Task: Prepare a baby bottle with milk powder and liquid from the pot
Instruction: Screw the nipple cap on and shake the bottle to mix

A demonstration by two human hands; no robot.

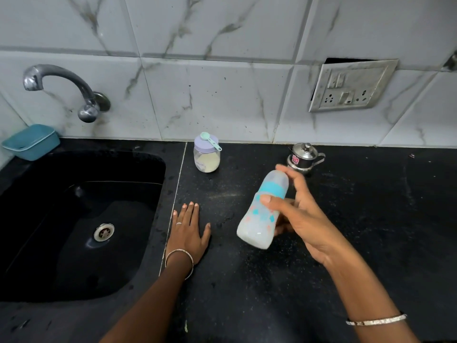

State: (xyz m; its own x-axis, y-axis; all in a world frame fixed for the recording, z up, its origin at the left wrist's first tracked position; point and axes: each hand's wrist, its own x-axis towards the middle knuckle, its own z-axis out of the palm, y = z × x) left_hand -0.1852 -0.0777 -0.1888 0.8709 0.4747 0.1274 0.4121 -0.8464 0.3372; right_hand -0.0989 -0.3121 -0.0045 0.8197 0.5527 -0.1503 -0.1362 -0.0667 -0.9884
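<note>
Head view: right hand (pixel 301 219) grips the baby bottle (pixel 262 214) above the desk (pixel 371 219), tilted, cap end toward the pot (pixel 305 157); left hand (pixel 189 231) lies flat, empty.

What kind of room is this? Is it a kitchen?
Most likely a home kitchen. There is a black sink with a tap, a tiled wall, and a dark counter holding a jar of milk powder and a small steel pot.

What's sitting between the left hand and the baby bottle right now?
Nothing: in the head view only bare black countertop separates the left hand, flat on it, from the baby bottle held by the right hand.
</note>
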